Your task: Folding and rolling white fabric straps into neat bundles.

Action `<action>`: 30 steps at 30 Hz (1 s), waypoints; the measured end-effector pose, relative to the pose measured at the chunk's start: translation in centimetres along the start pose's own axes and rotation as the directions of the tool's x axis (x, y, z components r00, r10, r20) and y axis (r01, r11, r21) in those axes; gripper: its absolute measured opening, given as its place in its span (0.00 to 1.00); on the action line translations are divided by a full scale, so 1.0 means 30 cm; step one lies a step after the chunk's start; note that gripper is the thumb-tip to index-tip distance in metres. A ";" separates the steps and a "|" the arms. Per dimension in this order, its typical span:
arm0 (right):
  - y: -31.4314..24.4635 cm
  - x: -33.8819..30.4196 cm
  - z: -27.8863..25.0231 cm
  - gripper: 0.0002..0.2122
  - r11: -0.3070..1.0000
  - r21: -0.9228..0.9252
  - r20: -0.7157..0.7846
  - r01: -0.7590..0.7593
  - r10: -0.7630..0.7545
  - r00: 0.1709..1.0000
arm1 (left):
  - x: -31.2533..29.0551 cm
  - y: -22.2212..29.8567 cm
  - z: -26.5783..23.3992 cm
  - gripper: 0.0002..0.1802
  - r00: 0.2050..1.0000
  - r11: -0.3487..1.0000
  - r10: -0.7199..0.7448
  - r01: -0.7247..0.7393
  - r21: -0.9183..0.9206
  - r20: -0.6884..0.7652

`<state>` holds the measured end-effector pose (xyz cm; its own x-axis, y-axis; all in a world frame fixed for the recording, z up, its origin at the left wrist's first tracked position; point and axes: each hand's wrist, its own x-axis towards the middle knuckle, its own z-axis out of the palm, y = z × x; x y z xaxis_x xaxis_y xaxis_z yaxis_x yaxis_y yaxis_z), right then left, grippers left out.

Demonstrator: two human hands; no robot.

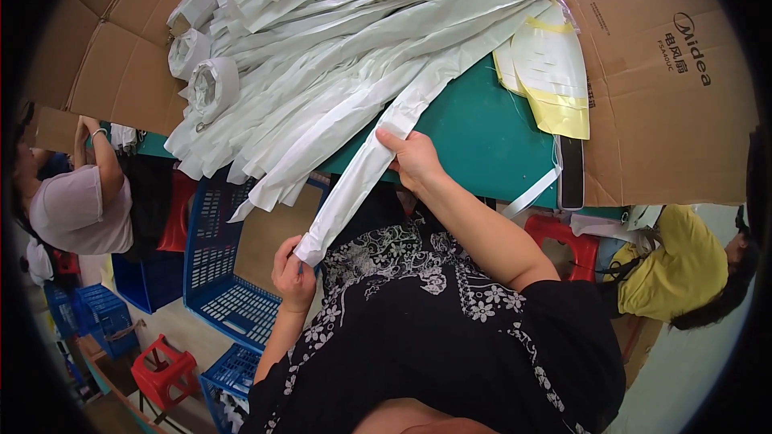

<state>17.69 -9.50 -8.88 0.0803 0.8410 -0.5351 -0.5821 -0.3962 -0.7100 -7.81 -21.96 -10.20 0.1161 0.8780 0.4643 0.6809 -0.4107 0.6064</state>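
Observation:
A long white folded strip (351,194), thin and creased like paper or light cloth, slants toward me off the near table edge. My left hand (294,275) pinches its near end. Farther up, my right hand (414,159) grips the same strip, thumb on top and fingers mostly hidden beneath. The strip's far part runs back into a big fanned pile of similar white strips (322,72). Several rolled white bands (214,90) rest along the pile's left side.
Cardboard walls (659,104) flank the green table (462,133). Yellow-edged white sheets (548,72) lie at right above a dark strip (570,173). Below left are a blue crate (229,297) and a red stool (163,371). People sit left (80,201) and right (675,269).

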 end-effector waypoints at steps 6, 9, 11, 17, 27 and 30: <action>-0.035 0.010 -0.035 0.12 0.959 -0.280 0.132 -0.039 0.079 0.988 | -0.042 -0.030 -0.051 0.07 0.996 0.998 -0.066 0.066 -0.001 0.066; -0.050 0.022 -0.042 0.11 0.929 -0.371 0.141 0.008 0.047 0.989 | -0.041 -0.031 -0.053 0.08 0.995 1.000 -0.014 0.014 -0.004 0.103; -0.041 0.038 -0.053 0.08 0.860 -0.500 0.139 0.101 -0.035 0.990 | -0.038 -0.029 -0.050 0.08 0.992 0.999 -0.008 0.013 -0.044 0.124; -0.087 0.017 -0.053 0.12 0.939 -0.316 0.204 -0.133 0.204 0.957 | -0.073 -0.072 -0.032 0.07 0.982 0.983 -0.054 0.085 -0.163 0.183; -0.082 -0.017 -0.074 0.12 0.810 -0.578 0.292 0.097 0.095 0.952 | -0.056 -0.065 -0.082 0.04 0.937 0.972 -0.134 0.188 -0.142 0.323; -0.091 -0.024 -0.084 0.12 0.831 -0.546 0.276 0.106 0.059 0.959 | -0.053 -0.094 -0.100 0.03 0.905 0.784 -0.301 0.414 -0.463 0.299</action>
<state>21.27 -9.96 -7.70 -0.1801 0.8852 -0.4290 -0.0330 -0.4413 -0.8967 -12.10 -22.94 -10.71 0.1161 0.9922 0.0445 0.2466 -0.0722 0.9664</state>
